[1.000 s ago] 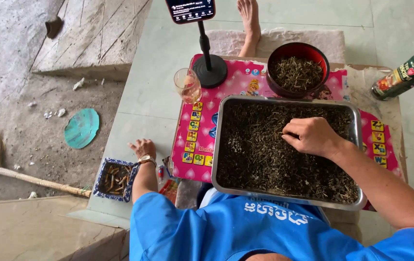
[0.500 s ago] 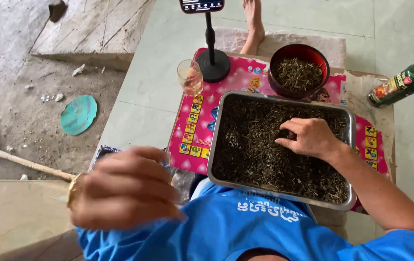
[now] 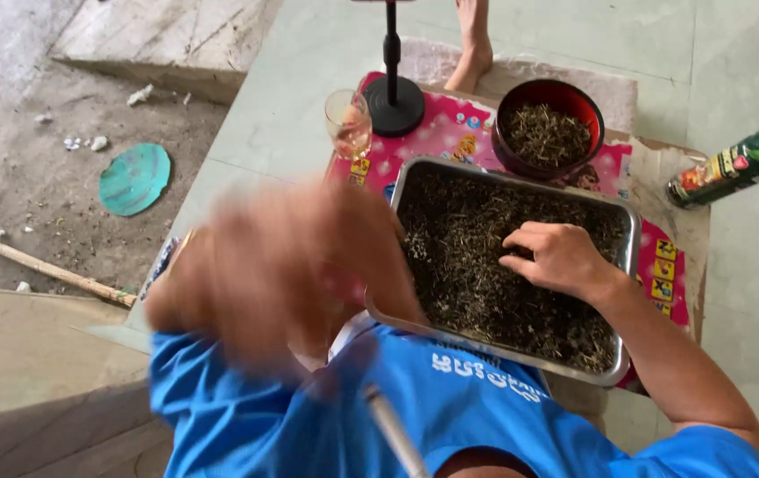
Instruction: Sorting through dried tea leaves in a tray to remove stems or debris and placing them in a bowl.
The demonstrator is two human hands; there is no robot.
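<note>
My right hand (image 3: 557, 257) rests palm down in a rectangular metal tray (image 3: 489, 346) filled with dark dried plant bits, fingers curled into the material. My left hand (image 3: 282, 265) is raised close to the camera, heavily blurred, and hides the tray's left end; whether it holds anything is unclear. A thin pale stick (image 3: 393, 429) shows blurred near the bottom edge over my blue shirt. The tray lies on a pink patterned mat (image 3: 441, 133).
A dark red bowl (image 3: 505, 106) of the same dried bits stands behind the tray. A small glass (image 3: 348, 124), a black round stand base (image 3: 394, 106), a green bottle (image 3: 734, 164), another person's foot (image 3: 472, 44), a teal disc (image 3: 134, 179) and a broom handle (image 3: 34, 264) lie around.
My left hand left the small patterned box on the floor at left and rose toward the camera, now large and blurred. The right hand stayed in the tray, shifting slightly.
</note>
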